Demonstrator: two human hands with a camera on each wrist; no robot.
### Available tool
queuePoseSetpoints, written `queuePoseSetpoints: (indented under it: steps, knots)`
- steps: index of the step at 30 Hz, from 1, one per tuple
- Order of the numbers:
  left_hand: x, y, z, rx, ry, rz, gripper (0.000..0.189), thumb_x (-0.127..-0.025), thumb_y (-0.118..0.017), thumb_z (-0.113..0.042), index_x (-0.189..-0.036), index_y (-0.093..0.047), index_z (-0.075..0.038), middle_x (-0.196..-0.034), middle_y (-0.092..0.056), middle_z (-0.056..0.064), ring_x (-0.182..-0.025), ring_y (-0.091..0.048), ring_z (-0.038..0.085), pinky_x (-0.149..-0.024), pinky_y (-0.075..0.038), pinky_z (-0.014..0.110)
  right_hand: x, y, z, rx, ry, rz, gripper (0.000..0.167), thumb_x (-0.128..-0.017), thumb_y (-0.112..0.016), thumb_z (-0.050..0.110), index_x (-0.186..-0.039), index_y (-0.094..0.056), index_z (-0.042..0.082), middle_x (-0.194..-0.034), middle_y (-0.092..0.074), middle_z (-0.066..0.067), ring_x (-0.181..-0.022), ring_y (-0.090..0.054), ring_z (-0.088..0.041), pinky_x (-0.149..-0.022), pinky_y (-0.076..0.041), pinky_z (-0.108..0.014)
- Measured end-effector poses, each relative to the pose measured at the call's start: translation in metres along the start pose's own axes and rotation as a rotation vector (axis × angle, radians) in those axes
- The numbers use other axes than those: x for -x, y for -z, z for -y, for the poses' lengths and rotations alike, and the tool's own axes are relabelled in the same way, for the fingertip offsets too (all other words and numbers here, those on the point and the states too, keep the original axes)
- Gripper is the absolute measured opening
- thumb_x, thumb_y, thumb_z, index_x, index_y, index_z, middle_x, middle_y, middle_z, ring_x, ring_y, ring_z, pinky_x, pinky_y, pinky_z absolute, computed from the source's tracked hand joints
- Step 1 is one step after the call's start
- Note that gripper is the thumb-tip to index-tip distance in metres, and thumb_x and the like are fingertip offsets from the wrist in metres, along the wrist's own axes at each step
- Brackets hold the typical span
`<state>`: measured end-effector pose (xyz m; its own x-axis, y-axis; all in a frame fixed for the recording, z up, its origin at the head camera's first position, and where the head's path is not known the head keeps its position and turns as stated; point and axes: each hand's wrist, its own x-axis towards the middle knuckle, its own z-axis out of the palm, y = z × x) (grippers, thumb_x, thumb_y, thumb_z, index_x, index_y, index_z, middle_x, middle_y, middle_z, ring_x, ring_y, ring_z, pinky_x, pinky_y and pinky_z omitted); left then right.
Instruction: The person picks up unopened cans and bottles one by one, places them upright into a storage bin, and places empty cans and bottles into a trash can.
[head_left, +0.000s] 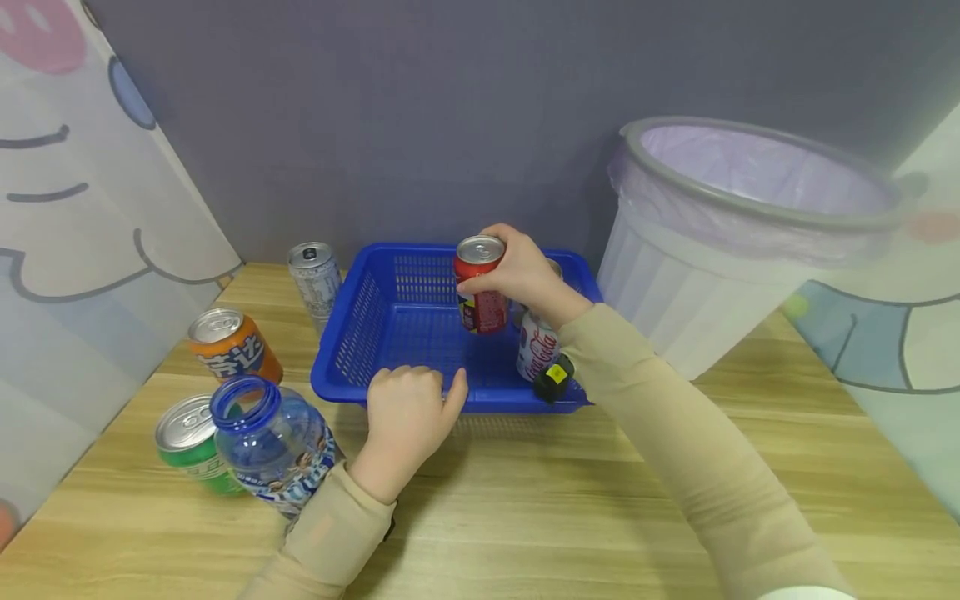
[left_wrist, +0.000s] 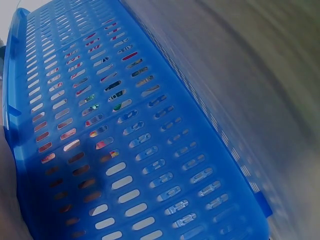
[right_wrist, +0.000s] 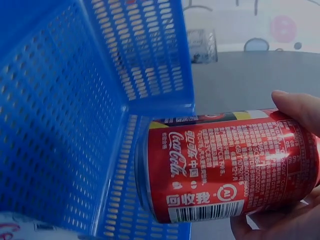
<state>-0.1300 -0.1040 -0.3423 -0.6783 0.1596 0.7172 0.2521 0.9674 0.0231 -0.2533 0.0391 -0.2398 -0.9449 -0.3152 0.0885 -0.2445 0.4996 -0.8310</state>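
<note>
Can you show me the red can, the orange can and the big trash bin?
Red can (right_wrist: pixel 229 167): right wrist view, on its printed side.
Orange can (head_left: pixel 242 354): head view, on its side, below the silver top.
Trash bin (head_left: pixel 667 283): head view, on its white outer wall.

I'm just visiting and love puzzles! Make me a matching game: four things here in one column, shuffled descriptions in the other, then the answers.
Things
1. Red can
2. Orange can
3. Bin
4. Plastic bottle

Descriptions
A. lined with a pale bag
B. blue-tinted, no cap on its neck
C. in the right hand's grip
D. on the table, between the green can and the pale patterned can

Right pairs: 1-C, 2-D, 3-A, 4-B
</note>
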Motion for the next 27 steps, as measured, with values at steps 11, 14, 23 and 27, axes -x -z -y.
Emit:
queuePoseSetpoints:
  steps: [11, 14, 23, 27]
  knots:
    - [0.0, 0.0, 0.0, 0.003, 0.008, 0.015, 0.05, -0.086, -0.058, -0.035, -0.042, -0.05, -0.013, -0.043, -0.052, 0.003, -0.039, -0.046, 0.022, -0.043, -0.031, 0.032, -0.012, 0.001, -0.012, 0.017, -0.083, -0.031, 0.069, -0.067, -0.085, 0.013, -0.124, -0.047, 0.007, -0.119, -0.058, -0.01, -0.109, -0.057, -0.025, -0.093, -0.047, -0.041]
    - [0.0, 0.0, -0.001, 0.007, 0.008, 0.012, 0.05, -0.086, -0.057, -0.035, -0.041, -0.048, -0.014, -0.043, -0.051, 0.003, -0.039, -0.046, 0.022, -0.043, -0.03, 0.031, -0.014, 0.002, -0.016, 0.023, -0.102, -0.043, 0.069, -0.066, -0.085, 0.013, -0.122, -0.046, 0.007, -0.118, -0.058, -0.01, -0.107, -0.057, -0.025, -0.092, -0.048, -0.041]
    - [0.0, -0.001, 0.0, 0.004, 0.011, 0.016, 0.05, -0.086, -0.057, -0.035, -0.042, -0.049, -0.013, -0.043, -0.051, 0.003, -0.039, -0.046, 0.022, -0.042, -0.03, 0.031, -0.023, 0.0, -0.019, 0.03, -0.11, -0.045, 0.065, -0.065, -0.086, 0.013, -0.113, -0.043, 0.005, -0.114, -0.058, -0.011, -0.104, -0.057, -0.025, -0.091, -0.048, -0.04]
    - [0.0, 0.0, 0.0, 0.004, 0.01, 0.019, 0.049, -0.086, -0.057, -0.035, -0.042, -0.051, -0.013, -0.044, -0.052, 0.003, -0.039, -0.047, 0.022, -0.043, -0.031, 0.032, -0.028, -0.004, -0.017, 0.082, -0.083, -0.032, 0.064, -0.064, -0.086, 0.014, -0.11, -0.042, 0.004, -0.114, -0.057, -0.012, -0.105, -0.056, -0.026, -0.091, -0.047, -0.04]
